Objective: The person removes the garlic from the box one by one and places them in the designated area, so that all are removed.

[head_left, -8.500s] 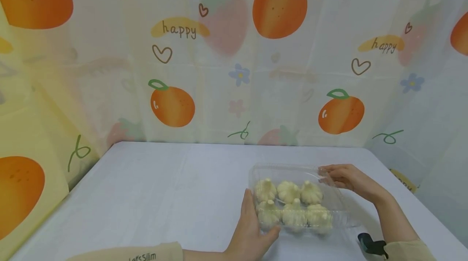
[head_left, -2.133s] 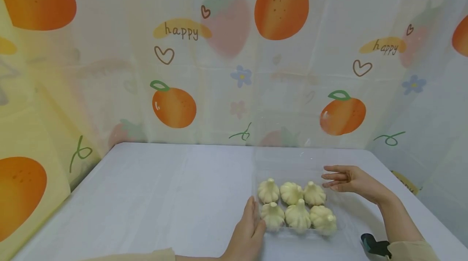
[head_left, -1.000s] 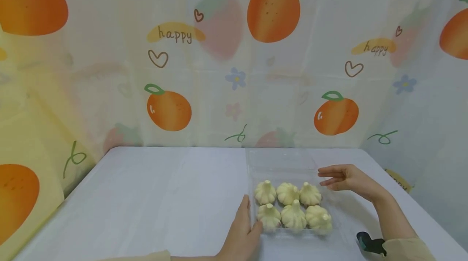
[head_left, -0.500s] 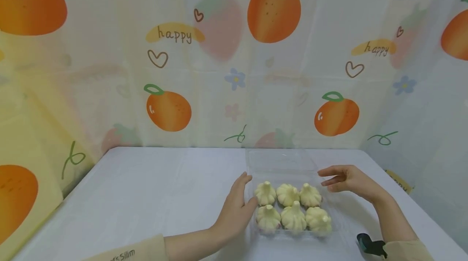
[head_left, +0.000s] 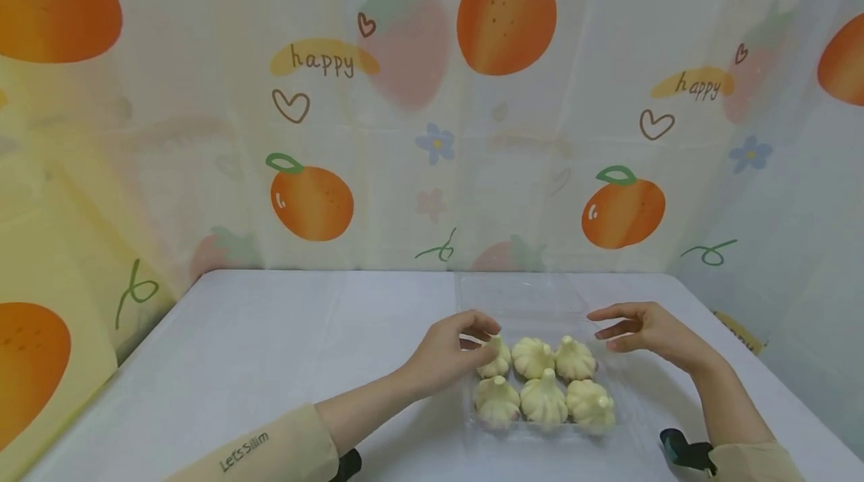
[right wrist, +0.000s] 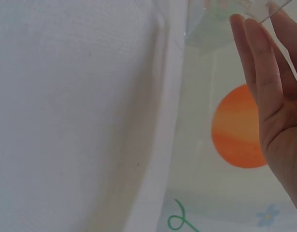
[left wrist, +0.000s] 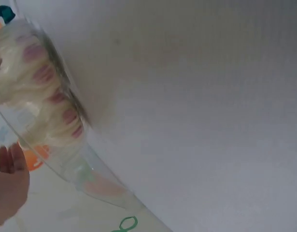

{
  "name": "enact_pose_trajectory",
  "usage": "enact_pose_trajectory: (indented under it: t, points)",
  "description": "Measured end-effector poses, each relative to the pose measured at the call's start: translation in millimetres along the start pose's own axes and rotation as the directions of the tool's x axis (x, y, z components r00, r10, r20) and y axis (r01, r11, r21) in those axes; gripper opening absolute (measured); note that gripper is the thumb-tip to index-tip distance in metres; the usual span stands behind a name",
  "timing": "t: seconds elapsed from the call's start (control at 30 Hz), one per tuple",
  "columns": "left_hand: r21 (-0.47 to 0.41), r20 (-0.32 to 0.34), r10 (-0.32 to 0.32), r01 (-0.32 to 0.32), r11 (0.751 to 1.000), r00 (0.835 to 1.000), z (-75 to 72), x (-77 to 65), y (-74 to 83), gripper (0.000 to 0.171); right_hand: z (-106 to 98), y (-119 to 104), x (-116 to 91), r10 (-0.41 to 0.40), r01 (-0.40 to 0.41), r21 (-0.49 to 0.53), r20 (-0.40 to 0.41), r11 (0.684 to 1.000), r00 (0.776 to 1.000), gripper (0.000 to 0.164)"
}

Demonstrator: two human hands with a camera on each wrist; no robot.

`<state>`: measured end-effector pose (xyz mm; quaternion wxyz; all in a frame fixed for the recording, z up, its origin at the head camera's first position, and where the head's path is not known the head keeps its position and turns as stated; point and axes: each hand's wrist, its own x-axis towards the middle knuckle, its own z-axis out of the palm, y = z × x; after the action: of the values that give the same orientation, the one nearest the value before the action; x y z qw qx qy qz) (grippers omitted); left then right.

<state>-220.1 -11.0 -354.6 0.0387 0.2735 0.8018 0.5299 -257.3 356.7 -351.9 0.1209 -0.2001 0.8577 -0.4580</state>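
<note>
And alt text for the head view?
A person's left hand is at the back-left of six garlic bulbs in an open clear container on a white table. The right hand is at the right edge of the lid.

The left hand [head_left: 447,353] arches its fingers above the thumb; the right hand [head_left: 649,330] stretches its index finger.

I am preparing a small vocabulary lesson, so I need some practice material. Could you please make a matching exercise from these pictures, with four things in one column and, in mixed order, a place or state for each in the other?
Column one
1. Left hand
2. Right hand
3. Garlic bulbs
4. Box lid

Column two
A. Clear and open
B. By the right edge of the lid
C. Pale, in two rows
D. At the back-left bulb

Right pairs: 1-D, 2-B, 3-C, 4-A
</note>
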Motion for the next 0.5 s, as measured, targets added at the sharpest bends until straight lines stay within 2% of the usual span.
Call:
enact_pose_trajectory:
  t: [0.13, 0.27, 0.4, 0.5]
  points:
    - [-0.034, 0.131, 0.007, -0.002, 0.999, 0.991, -5.5, 5.1, 0.4, 0.028, -0.4, 0.8, 1.1, -0.023, 0.023, 0.009, 0.010, 1.000, 1.000, 0.050]
    - [-0.033, 0.242, 0.014, -0.007, 0.999, 0.970, -9.6, 8.7, -0.4, 0.028, -0.3, 1.5, 1.7, -0.039, 0.039, 0.024, 0.017, 0.999, 0.999, 0.048]
    - [0.003, 0.318, 0.023, -0.026, 1.000, 0.948, -10.8, 8.5, -2.1, 0.027, -0.6, 5.3, 2.3, -0.051, 0.050, 0.039, 0.024, 0.998, 0.998, 0.047]
    - [0.018, 0.349, 0.024, -0.032, 0.999, 0.937, -9.9, 7.0, -2.5, 0.023, -0.9, 8.4, 2.6, -0.051, 0.049, 0.048, 0.031, 0.998, 0.998, 0.043]
